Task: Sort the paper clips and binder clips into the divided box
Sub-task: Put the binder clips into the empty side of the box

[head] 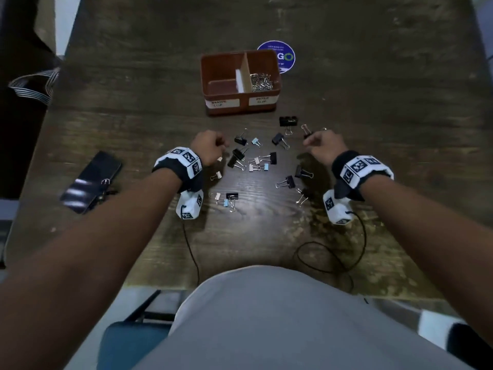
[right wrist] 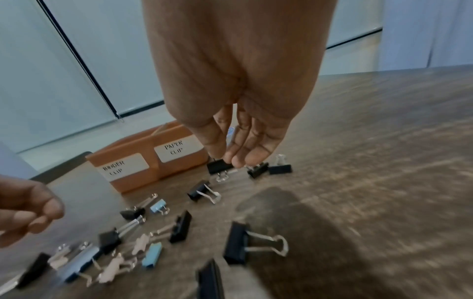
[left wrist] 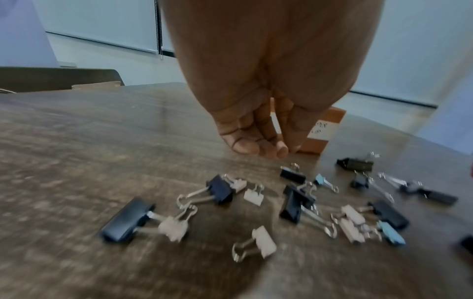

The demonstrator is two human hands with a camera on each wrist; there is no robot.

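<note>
A brown divided box [head: 240, 109] [right wrist: 153, 170] stands mid-table. Its left half, labelled binder clip, holds nothing; its right half holds a heap of paper clips [head: 262, 81]. Several black, white and blue binder clips [head: 250, 158] [left wrist: 297, 202] [right wrist: 181, 226] lie scattered in front of it. My left hand [head: 222, 146] [left wrist: 261, 147] hovers at the left of the scatter, fingers curled, nothing in them. At the right side my right hand [head: 306, 142] [right wrist: 226, 159] hangs with its fingers down and empty. It is just short of a small dark clip [head: 307, 133] and near a large black clip [head: 288, 121] [right wrist: 219, 166].
A dark phone [head: 90, 181] with a clasp lies at the table's left. A round blue sticker [head: 286, 58] is behind the box. Thin black cables [head: 333, 252] trail from both wrists across the near table edge. A striped strap [head: 34, 86] hangs off the left edge.
</note>
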